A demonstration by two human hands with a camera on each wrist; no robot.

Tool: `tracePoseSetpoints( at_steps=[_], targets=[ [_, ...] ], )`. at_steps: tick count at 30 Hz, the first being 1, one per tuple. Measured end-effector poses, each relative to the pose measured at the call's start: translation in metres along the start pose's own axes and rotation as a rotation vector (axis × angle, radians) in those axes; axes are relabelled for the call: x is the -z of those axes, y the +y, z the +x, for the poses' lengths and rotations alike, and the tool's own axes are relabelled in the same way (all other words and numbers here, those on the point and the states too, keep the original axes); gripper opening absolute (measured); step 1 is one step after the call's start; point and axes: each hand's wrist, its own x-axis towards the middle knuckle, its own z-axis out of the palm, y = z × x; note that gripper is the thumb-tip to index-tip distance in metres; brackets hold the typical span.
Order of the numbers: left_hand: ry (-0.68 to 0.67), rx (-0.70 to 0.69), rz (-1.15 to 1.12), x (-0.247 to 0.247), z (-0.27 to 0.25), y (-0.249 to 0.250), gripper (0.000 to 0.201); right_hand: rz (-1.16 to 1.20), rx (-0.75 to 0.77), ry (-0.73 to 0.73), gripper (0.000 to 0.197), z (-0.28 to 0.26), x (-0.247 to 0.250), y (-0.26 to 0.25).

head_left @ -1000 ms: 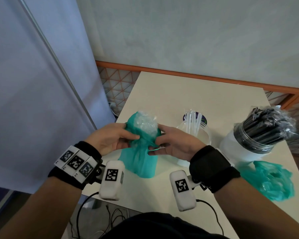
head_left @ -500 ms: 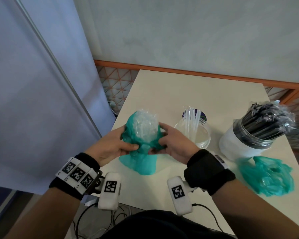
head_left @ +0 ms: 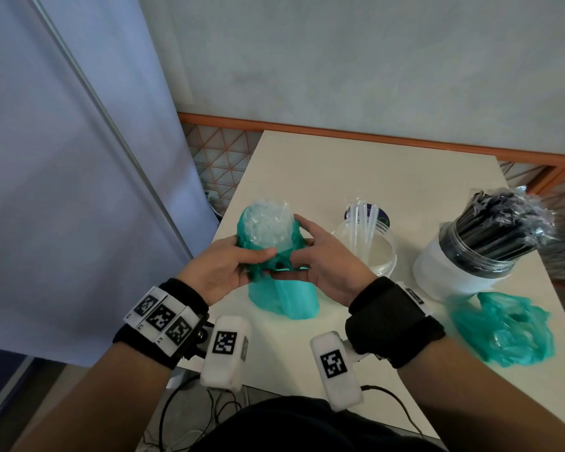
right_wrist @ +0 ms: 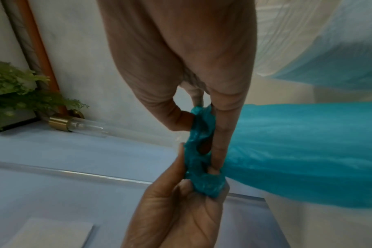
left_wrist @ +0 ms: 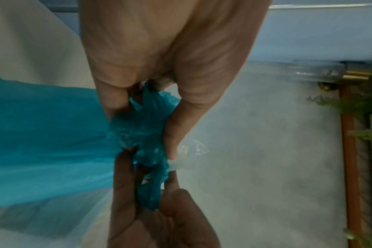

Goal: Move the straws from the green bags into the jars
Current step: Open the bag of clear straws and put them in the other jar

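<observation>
Head view: both hands, left hand [head_left: 221,272] and right hand [head_left: 328,261], pinch the green bag [head_left: 282,296] of clear straws [head_left: 266,223] at table [head_left: 356,168] centre; black straws [head_left: 499,223] fill the jar [head_left: 450,269] at 3 o'clock, an emptied bag [head_left: 503,331] at 4, the clear jar [head_left: 377,249] barely started.

Left wrist: thumb and fingers [left_wrist: 172,134] pinch the bag's bunched neck.

Right wrist: fingertips [right_wrist: 220,146] pinch the same neck; judged about halfway.

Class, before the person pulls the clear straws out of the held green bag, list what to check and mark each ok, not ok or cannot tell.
1. Left hand grips the green bag: ok.
2. Right hand pinches the bag's bunched plastic: ok.
3. Bag mouth open, clear straw bundle exposed: ok.
4. Clear jar within reach, open, with room: ok, few straws inside.
5. Bundle free of the bag: not ok.
6. Jar of black straws and empty green bag out of the way: ok.
</observation>
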Motion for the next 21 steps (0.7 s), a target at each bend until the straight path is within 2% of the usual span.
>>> tracePoseSetpoints(
  at_steps=[5, 10, 13, 17, 21],
  targets=[
    [0.027, 0.040, 0.033, -0.001, 0.000, 0.005, 0.043, 0.062, -0.004, 0.042, 0.073, 0.001, -0.003, -0.002],
    [0.033, 0.032, -0.004, -0.001, -0.002, 0.007, 0.051, 0.250, 0.054, 0.094, 0.068, 0.003, -0.001, -0.004],
    [0.071, 0.017, -0.072, 0.000, -0.001, 0.008, 0.049, 0.104, 0.061, 0.099, 0.071, 0.001, 0.001, 0.000],
    [0.062, -0.030, -0.075, -0.006, 0.001, 0.007, 0.033, -0.105, 0.089, 0.104, 0.079, -0.002, -0.002, 0.009],
    [0.058, -0.027, -0.098, -0.007, 0.007, 0.004, 0.050, -0.019, 0.083, 0.080, 0.081, -0.001, 0.002, 0.009]
  ],
)
